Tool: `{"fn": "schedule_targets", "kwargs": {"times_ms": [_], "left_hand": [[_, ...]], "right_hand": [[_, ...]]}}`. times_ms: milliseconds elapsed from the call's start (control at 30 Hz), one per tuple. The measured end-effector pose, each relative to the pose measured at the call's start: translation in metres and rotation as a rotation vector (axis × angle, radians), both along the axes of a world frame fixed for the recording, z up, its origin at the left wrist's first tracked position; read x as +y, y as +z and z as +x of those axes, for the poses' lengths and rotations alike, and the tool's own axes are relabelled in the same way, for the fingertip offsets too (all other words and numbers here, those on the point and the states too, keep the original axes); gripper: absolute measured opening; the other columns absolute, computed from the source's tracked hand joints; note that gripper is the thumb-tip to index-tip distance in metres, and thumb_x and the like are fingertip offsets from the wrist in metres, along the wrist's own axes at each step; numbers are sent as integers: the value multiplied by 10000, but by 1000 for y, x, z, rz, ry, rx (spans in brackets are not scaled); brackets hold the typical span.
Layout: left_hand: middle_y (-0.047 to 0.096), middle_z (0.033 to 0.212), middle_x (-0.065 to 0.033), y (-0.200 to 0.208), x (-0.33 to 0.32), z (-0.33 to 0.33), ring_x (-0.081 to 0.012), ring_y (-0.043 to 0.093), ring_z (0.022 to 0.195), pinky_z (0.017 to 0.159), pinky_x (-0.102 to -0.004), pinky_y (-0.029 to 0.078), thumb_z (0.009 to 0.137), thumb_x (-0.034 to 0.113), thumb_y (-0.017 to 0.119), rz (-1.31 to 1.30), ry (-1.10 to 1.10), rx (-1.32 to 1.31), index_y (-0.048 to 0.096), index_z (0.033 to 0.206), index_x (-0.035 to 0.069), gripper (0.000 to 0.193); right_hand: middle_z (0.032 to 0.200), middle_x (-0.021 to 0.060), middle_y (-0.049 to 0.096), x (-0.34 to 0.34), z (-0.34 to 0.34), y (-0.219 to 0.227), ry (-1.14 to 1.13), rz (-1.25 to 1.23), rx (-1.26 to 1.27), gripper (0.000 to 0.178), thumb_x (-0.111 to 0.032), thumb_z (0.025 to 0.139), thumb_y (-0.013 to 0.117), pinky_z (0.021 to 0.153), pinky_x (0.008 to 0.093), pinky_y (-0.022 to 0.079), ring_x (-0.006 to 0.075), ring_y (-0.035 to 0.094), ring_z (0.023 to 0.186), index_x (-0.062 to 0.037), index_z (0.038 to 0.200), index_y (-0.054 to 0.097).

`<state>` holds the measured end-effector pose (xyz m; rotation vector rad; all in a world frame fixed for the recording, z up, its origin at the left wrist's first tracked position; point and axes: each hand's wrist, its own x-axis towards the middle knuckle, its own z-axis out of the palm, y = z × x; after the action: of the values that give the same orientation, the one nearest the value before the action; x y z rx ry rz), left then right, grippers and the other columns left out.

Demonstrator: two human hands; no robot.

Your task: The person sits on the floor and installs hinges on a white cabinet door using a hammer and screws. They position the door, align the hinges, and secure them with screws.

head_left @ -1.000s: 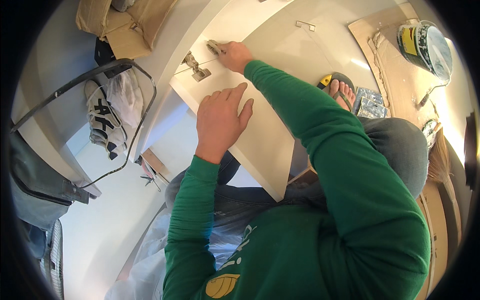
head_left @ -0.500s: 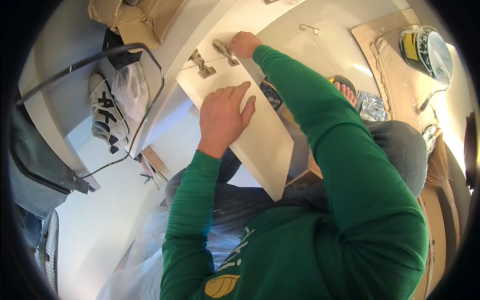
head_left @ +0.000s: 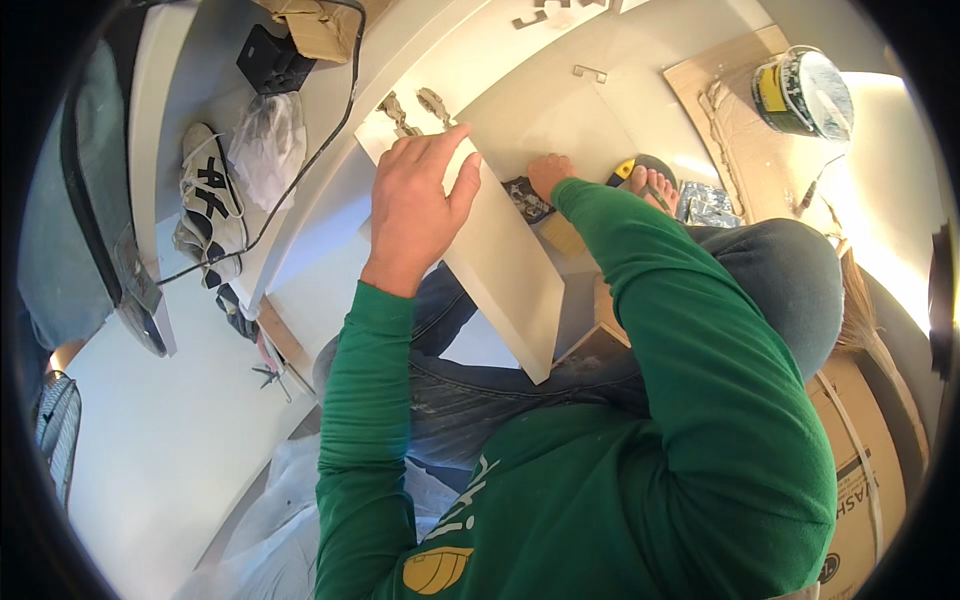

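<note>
A white door panel (head_left: 505, 270) slants across my lap, and two metal hinges, a nearer hinge (head_left: 397, 115) and a farther hinge (head_left: 433, 106), sit at its far end. My left hand (head_left: 415, 205) lies over the panel near the hinges, fingers stretched and thumb apart, gripping nothing. Beyond the panel's right side my right hand (head_left: 551, 175) reaches down beside a dark printed packet (head_left: 527, 200). Its fingers are mostly hidden, so whether it holds anything is unclear.
A paint bucket (head_left: 805, 95) stands on cardboard (head_left: 735, 80) at the far right. My sandalled foot (head_left: 652, 185) is near a silvery plastic packet (head_left: 708, 204). At left, a sneaker (head_left: 212, 190) and a plastic bag (head_left: 268, 150) lie by a black cable (head_left: 325, 150). A broom (head_left: 868, 320) leans right.
My right hand has left the hinges and moved down and right to the dark packet. My left hand stays on the panel. The whole view has shifted slightly.
</note>
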<state>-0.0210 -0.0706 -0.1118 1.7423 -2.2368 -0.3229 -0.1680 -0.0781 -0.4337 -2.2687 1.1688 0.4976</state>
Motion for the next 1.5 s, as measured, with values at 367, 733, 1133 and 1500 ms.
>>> {"fn": "schedule_targets", "kwargs": {"times_ms": [367, 733, 1133, 1500], "left_hand": [[766, 1095, -137, 27, 6, -12, -323, 702, 1054, 921, -436, 555, 1000, 259, 744, 35, 61, 36, 725, 1312, 97, 352], [731, 1201, -185, -44, -53, -52, -384, 674, 1143, 994, -470, 550, 956, 270, 744, 235, -78, -6, 671, 1345, 49, 453], [701, 1300, -131, -243, -244, -56, -340, 622, 1249, 1051, -442, 537, 955, 193, 753, 184, 75, -221, 695, 1307, 62, 380], [716, 1078, -124, -261, -225, -25, -323, 649, 1108, 974, -459, 548, 926, 164, 766, 132, 36, -209, 687, 1123, 46, 243]], "right_hand": [[1171, 125, 811, -162, -73, 87, -219, -186, 145, 256, -183, 920, 715, 889, 488, 623, 336, 780, 1086, -95, 1130, 833], [1079, 185, 745, -249, -170, 119, 12, -200, -113, 462, -469, 950, 718, 912, 538, 564, 407, 707, 1068, -52, 1147, 708], [1201, 164, 664, -160, -129, -17, -156, -339, -356, 213, -145, 953, 635, 917, 442, 610, 325, 675, 1137, -39, 1133, 680], [1189, 79, 710, -201, -161, 12, -1004, 955, -1328, 374, -69, 1031, 472, 878, 312, 591, 144, 680, 889, -7, 1345, 665]]}}
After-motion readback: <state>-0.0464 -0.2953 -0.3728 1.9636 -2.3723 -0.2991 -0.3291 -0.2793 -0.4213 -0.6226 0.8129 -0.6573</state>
